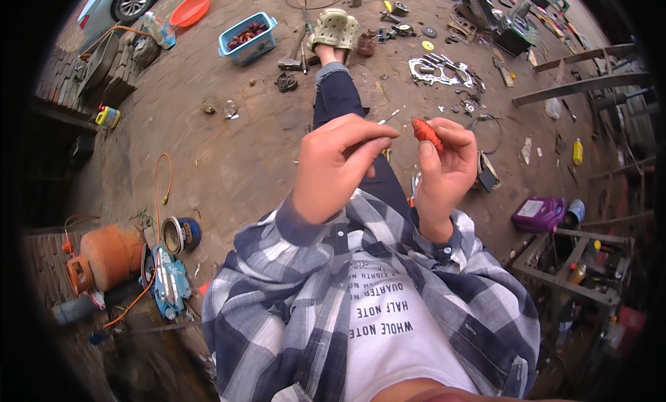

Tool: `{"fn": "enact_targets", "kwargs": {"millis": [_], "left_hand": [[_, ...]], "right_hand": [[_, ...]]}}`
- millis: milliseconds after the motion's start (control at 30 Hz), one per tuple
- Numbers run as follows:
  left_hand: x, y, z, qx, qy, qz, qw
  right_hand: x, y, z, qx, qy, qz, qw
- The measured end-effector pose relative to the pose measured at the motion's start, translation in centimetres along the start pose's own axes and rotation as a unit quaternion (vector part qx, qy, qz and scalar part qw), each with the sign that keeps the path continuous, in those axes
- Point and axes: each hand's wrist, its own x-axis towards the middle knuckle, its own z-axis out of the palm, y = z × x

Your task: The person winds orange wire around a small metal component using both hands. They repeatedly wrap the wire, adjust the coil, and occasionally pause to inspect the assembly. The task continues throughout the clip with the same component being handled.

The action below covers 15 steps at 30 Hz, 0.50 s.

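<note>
My right hand [447,169], raised in front of my chest, pinches a small red, bumpy-skinned piece [427,133] with a pointed end between thumb and fingers. I cannot tell its exact kind. Just left of it, my left hand [329,163] is closed, its thumb and forefinger tips brought together and pointing toward the red piece with a small gap between. Whatever the left fingers may hold is too small to make out. Farther off stands a blue plastic tub [253,53] with many dark red pieces in it.
My outstretched legs end in pale green clogs [334,31]. An orange basin [190,11] lies far left; a gas cylinder [114,256] and an opened can [186,234] are near left. To the right are a metal gasket [423,74], a purple jug [541,215] and a metal frame [583,291].
</note>
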Motion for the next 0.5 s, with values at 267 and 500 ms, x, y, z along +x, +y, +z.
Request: {"fn": "enact_targets", "kwargs": {"millis": [267, 500], "left_hand": [[-3.3, -0.6, -1.4, 0.103, -0.041, -0.009, 0.994], [-4.1, -1.5, -2.1, 0.152, -0.043, 0.008, 0.987]], "right_hand": [[0.2, 0.8, 0.3, 0.045, 0.032, 0.023, 0.998], [0.2, 0.4, 0.2, 0.074, 0.034, 0.088, 0.993]]}}
